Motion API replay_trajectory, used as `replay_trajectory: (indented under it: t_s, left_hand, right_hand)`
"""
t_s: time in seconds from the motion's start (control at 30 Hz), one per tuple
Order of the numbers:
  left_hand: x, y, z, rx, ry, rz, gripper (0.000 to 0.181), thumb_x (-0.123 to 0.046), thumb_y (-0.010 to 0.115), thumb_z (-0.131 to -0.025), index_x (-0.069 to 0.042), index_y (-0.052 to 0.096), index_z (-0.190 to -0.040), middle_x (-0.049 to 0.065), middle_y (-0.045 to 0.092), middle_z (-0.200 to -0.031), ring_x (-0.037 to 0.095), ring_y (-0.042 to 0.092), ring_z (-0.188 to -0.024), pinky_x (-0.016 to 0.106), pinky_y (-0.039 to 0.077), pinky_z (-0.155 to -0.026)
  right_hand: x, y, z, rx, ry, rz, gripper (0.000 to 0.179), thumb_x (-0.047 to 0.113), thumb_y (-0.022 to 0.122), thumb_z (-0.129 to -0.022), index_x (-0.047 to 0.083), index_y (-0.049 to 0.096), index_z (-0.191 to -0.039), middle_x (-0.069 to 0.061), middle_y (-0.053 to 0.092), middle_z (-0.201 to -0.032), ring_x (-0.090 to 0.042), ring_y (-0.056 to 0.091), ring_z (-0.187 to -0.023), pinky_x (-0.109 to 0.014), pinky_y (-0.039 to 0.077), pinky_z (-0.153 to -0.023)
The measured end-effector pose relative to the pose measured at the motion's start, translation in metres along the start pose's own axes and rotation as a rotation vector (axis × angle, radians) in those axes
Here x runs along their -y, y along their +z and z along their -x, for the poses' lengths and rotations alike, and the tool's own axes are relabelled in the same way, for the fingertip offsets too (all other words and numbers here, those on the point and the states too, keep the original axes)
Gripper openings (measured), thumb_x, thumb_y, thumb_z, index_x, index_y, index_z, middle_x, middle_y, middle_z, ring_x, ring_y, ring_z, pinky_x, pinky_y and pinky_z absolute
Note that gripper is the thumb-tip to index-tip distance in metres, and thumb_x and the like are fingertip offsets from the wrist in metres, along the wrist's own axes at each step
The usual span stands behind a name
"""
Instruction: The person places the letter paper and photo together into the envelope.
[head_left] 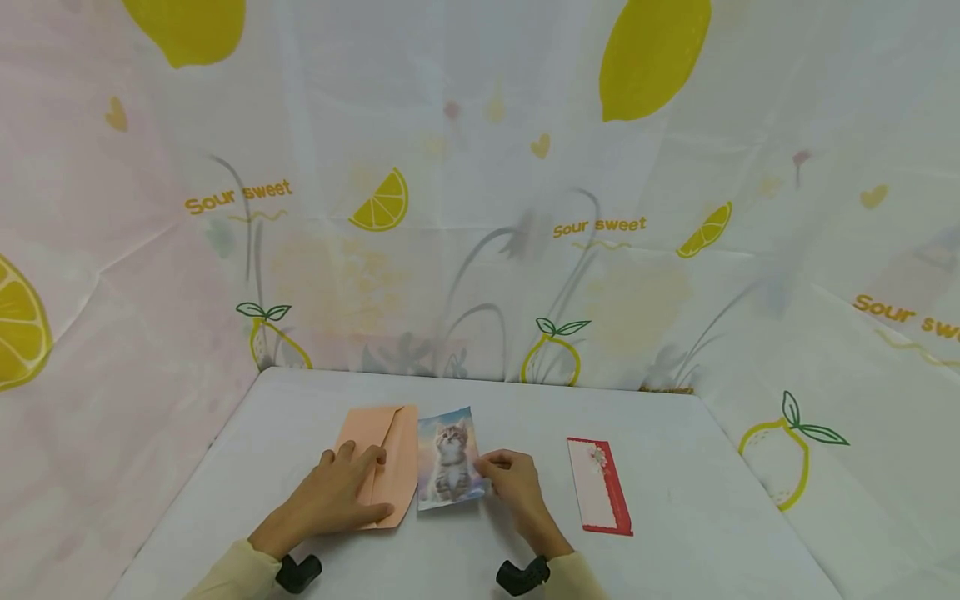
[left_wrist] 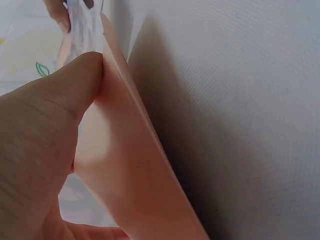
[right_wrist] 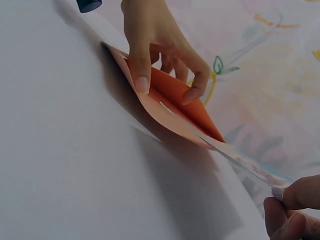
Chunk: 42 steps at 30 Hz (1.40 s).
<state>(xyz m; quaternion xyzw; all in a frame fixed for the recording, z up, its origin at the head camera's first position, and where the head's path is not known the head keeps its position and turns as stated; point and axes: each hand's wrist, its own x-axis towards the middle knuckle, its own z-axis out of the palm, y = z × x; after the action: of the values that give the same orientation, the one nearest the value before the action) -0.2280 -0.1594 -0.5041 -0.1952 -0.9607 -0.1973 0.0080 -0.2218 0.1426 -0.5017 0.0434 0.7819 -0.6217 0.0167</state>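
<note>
My left hand [head_left: 333,500] grips a peach-coloured paper envelope [head_left: 402,462] on the table, its thumb on one face and fingers spread across the other. In the right wrist view the envelope's mouth gapes, showing a deeper orange inside [right_wrist: 172,92]. A photo card of a sitting kitten [head_left: 450,462] stands at that mouth, its left edge against or just within the opening; how far in, I cannot tell. My right hand [head_left: 517,483] pinches the card's right edge between thumb and fingers, seen edge-on in the right wrist view.
A narrow pale-pink and red card [head_left: 596,487] with a white flower decoration lies to the right on the white table [head_left: 697,500]. Lemon-printed cloth [head_left: 465,275] hangs behind and beside the table. Each wrist carries a black camera mount [head_left: 298,575].
</note>
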Motion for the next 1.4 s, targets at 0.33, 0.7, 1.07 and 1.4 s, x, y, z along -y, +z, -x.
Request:
replay_trajectory:
  t_s: [0.33,0.7,1.07,1.4]
  left_hand:
    - [0.001,0.001,0.000,-0.004,0.013,-0.007,0.070,-0.071,0.078,-0.075,-0.026,0.058,-0.124,0.010,0.051,-0.111,0.032,0.046,-0.081,0.044,0.043,-0.060]
    - [-0.003,0.001,0.001,-0.032,-0.013,-0.026,0.072,-0.076,0.078,-0.071,-0.028,0.059,-0.121,0.010,0.052,-0.113,0.033,0.049,-0.084,0.045,0.045,-0.062]
    - [-0.001,0.003,0.000,-0.040,-0.015,-0.042,0.074,-0.067,0.084,-0.068,-0.025,0.059,-0.124,0.014,0.053,-0.117,0.035,0.051,-0.086,0.047,0.047,-0.065]
    - [-0.004,0.000,0.001,-0.025,-0.020,-0.058,0.076,-0.076,0.078,-0.070,-0.027,0.058,-0.124,0.014,0.053,-0.114,0.036,0.050,-0.085,0.045,0.046,-0.063]
  right_hand:
    - [0.006,0.022,-0.001,-0.022,-0.019,-0.006,0.018,0.020,0.077,-0.092,0.003,0.073,-0.096,-0.003,0.070,-0.085,-0.015,0.055,-0.067,-0.031,0.047,-0.061]
    - [0.013,0.052,-0.001,-0.034,-0.028,-0.015,0.015,0.019,0.077,-0.091,0.004,0.073,-0.095,-0.002,0.070,-0.084,-0.016,0.058,-0.068,-0.031,0.047,-0.061]
    - [0.007,0.068,-0.007,-0.082,-0.045,0.036,0.012,0.019,0.076,-0.091,0.009,0.071,-0.088,0.002,0.068,-0.079,-0.013,0.055,-0.065,-0.029,0.044,-0.058]
    - [0.009,0.081,-0.008,-0.089,-0.070,0.040,0.014,0.019,0.078,-0.089,0.007,0.071,-0.085,0.003,0.067,-0.075,-0.012,0.055,-0.065,-0.030,0.044,-0.058]
